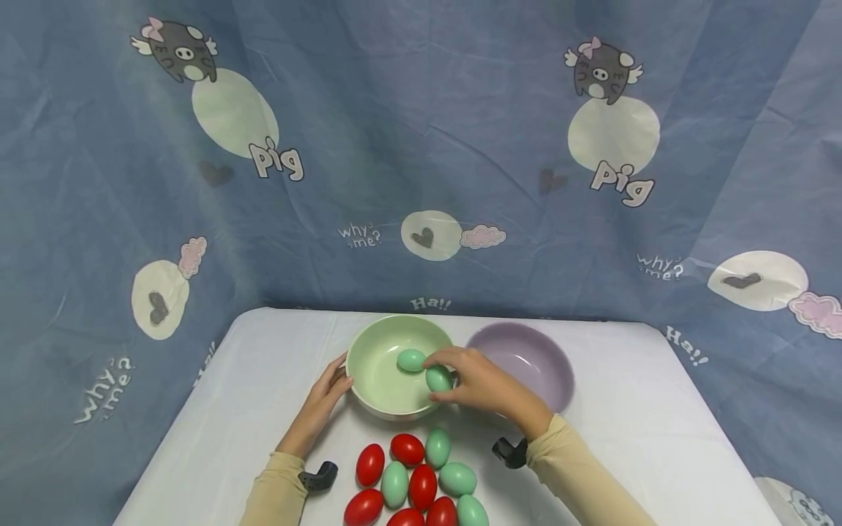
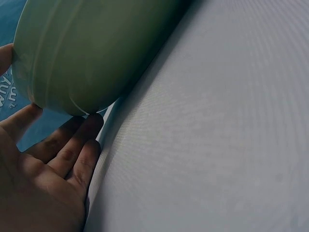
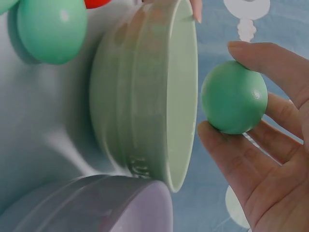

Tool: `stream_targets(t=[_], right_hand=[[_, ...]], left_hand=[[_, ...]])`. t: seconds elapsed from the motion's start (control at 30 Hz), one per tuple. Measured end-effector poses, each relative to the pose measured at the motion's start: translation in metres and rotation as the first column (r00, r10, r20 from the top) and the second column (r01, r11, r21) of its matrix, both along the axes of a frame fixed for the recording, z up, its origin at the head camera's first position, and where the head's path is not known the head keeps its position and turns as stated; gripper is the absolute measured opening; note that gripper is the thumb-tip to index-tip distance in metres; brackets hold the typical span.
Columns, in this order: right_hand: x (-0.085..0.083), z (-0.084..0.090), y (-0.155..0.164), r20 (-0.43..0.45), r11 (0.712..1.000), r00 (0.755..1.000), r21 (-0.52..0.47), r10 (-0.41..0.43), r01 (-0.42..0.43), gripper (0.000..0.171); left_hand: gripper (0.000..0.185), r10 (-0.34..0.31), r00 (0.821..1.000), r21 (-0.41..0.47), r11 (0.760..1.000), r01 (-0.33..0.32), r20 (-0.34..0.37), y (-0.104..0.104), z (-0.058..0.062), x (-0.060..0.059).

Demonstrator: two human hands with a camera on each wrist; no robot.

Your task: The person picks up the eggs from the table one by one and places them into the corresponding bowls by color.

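Observation:
In the head view a light green bowl (image 1: 378, 400) stands near the table's back edge with one green egg (image 1: 411, 360) inside. My left hand (image 1: 322, 402) holds its left side, thumb at the rim. The left wrist view shows several fingertips (image 2: 94, 121) against the bowl's outer wall and base. Between thumb and fingers, my right hand (image 1: 473, 380) pinches a second green egg (image 3: 234, 98) at the bowl's right rim. From the right wrist, that egg appears just outside the bowl's mouth, with the palm facing it.
A purple bowl (image 1: 542, 365) stands close to the right of the green one. In front lie several red eggs (image 1: 370, 464) and several green eggs (image 1: 458, 478) on the white tabletop (image 1: 631, 416). A blue printed cloth (image 1: 368, 109) hangs behind.

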State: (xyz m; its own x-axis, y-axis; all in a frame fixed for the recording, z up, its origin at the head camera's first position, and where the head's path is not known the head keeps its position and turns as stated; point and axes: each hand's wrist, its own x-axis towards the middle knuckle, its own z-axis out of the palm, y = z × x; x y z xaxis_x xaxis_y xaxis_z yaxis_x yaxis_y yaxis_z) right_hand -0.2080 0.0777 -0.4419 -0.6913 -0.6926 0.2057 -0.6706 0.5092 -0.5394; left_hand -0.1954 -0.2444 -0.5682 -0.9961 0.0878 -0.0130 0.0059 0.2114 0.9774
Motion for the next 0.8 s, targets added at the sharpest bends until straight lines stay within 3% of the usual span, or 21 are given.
stream_targets(t=[0.37,0.8], right_hand=[[-0.021,0.004,-0.019,-0.015,0.999,1.0,0.033,0.013,-0.012,0.042],[-0.051,-0.001,-0.046,0.073,0.995,0.997,0.103,-0.003,-0.005,0.041]], left_hand=[[0.061,0.003,1.0,-0.021,1.0,-0.003,0.0,0.0,0.0,0.0],[0.06,0.004,1.0,-0.018,1.0,-0.005,-0.007,0.0,0.001,0.001]])
